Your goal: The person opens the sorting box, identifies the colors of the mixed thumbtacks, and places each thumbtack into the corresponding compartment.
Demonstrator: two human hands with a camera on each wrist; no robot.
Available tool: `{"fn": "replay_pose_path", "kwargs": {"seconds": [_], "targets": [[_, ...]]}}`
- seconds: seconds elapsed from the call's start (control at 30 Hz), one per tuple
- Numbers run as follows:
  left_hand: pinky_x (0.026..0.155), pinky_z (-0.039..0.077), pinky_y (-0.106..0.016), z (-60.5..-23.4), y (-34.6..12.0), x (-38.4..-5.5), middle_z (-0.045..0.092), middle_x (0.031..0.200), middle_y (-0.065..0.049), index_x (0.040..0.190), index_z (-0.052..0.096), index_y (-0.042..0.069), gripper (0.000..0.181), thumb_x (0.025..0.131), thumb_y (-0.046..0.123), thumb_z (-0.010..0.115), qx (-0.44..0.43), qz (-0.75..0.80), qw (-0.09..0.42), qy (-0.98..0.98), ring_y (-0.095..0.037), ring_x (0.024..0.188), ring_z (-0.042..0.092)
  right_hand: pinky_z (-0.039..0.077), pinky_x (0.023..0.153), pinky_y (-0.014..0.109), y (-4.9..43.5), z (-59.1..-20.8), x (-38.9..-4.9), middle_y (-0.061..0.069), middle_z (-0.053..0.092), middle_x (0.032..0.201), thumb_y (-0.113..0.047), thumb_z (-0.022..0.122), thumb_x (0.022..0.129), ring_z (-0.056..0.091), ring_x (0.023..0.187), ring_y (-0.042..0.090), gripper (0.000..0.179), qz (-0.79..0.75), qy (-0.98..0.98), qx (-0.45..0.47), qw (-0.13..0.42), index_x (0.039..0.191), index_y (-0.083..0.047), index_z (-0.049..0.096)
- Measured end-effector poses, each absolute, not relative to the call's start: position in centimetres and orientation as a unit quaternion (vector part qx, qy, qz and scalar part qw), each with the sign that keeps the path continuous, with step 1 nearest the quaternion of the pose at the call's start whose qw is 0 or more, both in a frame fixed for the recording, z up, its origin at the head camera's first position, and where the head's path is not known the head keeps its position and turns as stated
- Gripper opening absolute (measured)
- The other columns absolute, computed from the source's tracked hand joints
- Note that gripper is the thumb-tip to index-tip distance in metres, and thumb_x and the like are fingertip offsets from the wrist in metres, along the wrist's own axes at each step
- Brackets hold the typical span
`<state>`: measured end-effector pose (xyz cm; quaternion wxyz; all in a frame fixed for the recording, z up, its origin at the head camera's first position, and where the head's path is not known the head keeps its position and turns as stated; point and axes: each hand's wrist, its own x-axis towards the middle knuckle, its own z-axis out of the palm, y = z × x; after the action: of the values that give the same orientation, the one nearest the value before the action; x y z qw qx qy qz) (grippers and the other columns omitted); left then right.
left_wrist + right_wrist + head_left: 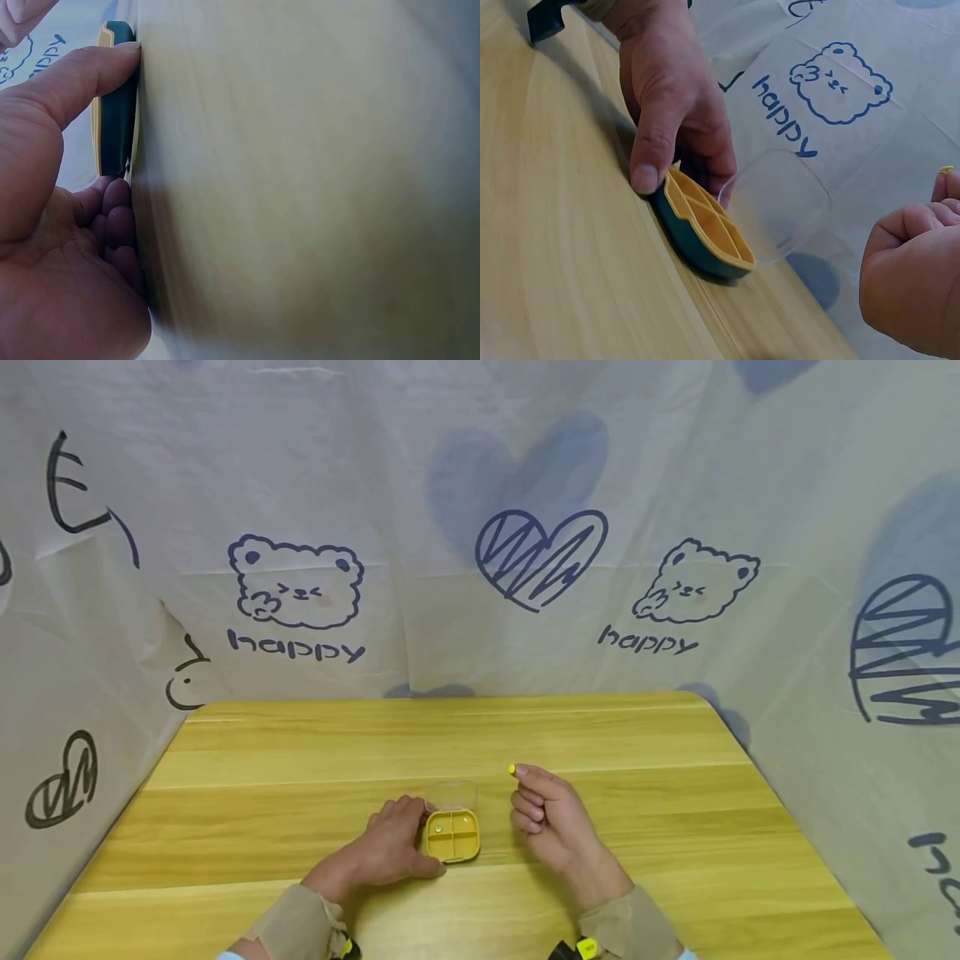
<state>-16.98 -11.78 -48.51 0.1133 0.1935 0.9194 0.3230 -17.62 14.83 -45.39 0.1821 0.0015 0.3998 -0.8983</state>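
Observation:
On the table lies a small pill box (453, 857), yellow inside and dark green outside, split by dividers into compartments. Its clear lid (780, 202) is raised at the far side. My left hand (390, 843) grips the box from the left, thumb at the near side and fingers behind. A small round pale piece (438, 829) sits in the far left compartment. To the right of the box, my right hand (551, 814) is raised and pinches a small yellow pill (512, 769) between thumb and index finger, the other fingers curled in.
The wood-grain table (660, 827) runs back to a white cloth (420, 527) printed with blue bears and hearts, which also hangs at both sides. Black wrist gear (570, 950) shows below each sleeve at the bottom.

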Motion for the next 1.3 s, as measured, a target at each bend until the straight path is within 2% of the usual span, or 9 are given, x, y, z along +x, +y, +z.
{"fn": "replay_pose_path", "kwargs": {"seconds": [0.17, 0.37, 0.5, 0.77, 1.1, 1.3], "targets": [[0.098, 0.037, -0.053, -48.6, -11.8, -17.0, 0.061, 0.116, -0.003, 0.129, 0.060, 0.006, 0.073, 0.073, 0.039, 0.093, 0.191, 0.326, 0.113, 0.919, -0.025, 0.111, 0.050, 0.026, 0.049, 0.016, 14.5, -45.5, -17.5, -0.011, 0.041, 0.061, -0.015, 0.048, 0.112, 0.031, 0.053, 0.002, 0.029, -0.916, 0.350, -0.016, 0.194, 0.086, -0.018, 0.062], [0.098, 0.036, -0.053, -48.5, -11.8, -17.0, 0.061, 0.116, -0.004, 0.129, 0.060, 0.006, 0.073, 0.072, 0.037, 0.093, 0.191, 0.325, 0.115, 0.919, -0.025, 0.112, 0.050, 0.024, 0.052, 0.017, 14.4, -45.7, -17.2, -0.009, 0.042, 0.065, -0.019, 0.044, 0.114, 0.029, 0.054, 0.004, 0.026, -0.939, 0.267, -0.030, 0.213, 0.095, -0.016, 0.061], [0.098, 0.036, -0.053, -48.4, -11.8, -16.9, 0.061, 0.116, -0.004, 0.129, 0.060, 0.005, 0.073, 0.072, 0.037, 0.093, 0.192, 0.325, 0.113, 0.919, -0.025, 0.111, 0.050, 0.023, 0.053, 0.017, 14.3, -45.9, -17.2, -0.008, 0.041, 0.065, -0.021, 0.044, 0.114, 0.028, 0.055, 0.005, 0.025, -0.947, 0.230, -0.034, 0.219, 0.095, -0.016, 0.058], [0.099, 0.036, -0.052, -48.5, -11.7, -17.0, 0.060, 0.117, -0.003, 0.129, 0.060, 0.006, 0.073, 0.072, 0.037, 0.093, 0.189, 0.324, 0.116, 0.920, -0.024, 0.112, 0.050, 0.023, 0.053, 0.017, 14.1, -46.1, -17.0, -0.009, 0.040, 0.065, -0.021, 0.042, 0.115, 0.018, 0.059, 0.006, 0.027, -0.951, 0.209, -0.044, 0.224, 0.095, -0.015, 0.059], [0.097, 0.036, -0.051, -48.4, -11.6, -17.0, 0.060, 0.116, -0.002, 0.128, 0.060, 0.007, 0.070, 0.073, 0.037, 0.093, 0.190, 0.327, 0.119, 0.918, -0.024, 0.112, 0.049, 0.022, 0.054, 0.017, 13.8, -46.2, -17.0, -0.010, 0.036, 0.066, -0.021, 0.041, 0.115, 0.017, 0.060, 0.005, 0.028, -0.953, 0.195, -0.042, 0.227, 0.096, -0.015, 0.062], [0.098, 0.036, -0.053, -48.4, -11.7, -16.9, 0.060, 0.116, -0.003, 0.129, 0.060, 0.006, 0.071, 0.073, 0.037, 0.093, 0.192, 0.329, 0.119, 0.917, -0.024, 0.111, 0.049, 0.020, 0.054, 0.017, 13.6, -46.4, -16.9, -0.009, 0.040, 0.065, -0.022, 0.043, 0.114, 0.019, 0.059, 0.005, 0.027, -0.953, 0.192, -0.035, 0.231, 0.095, -0.015, 0.060]]}}
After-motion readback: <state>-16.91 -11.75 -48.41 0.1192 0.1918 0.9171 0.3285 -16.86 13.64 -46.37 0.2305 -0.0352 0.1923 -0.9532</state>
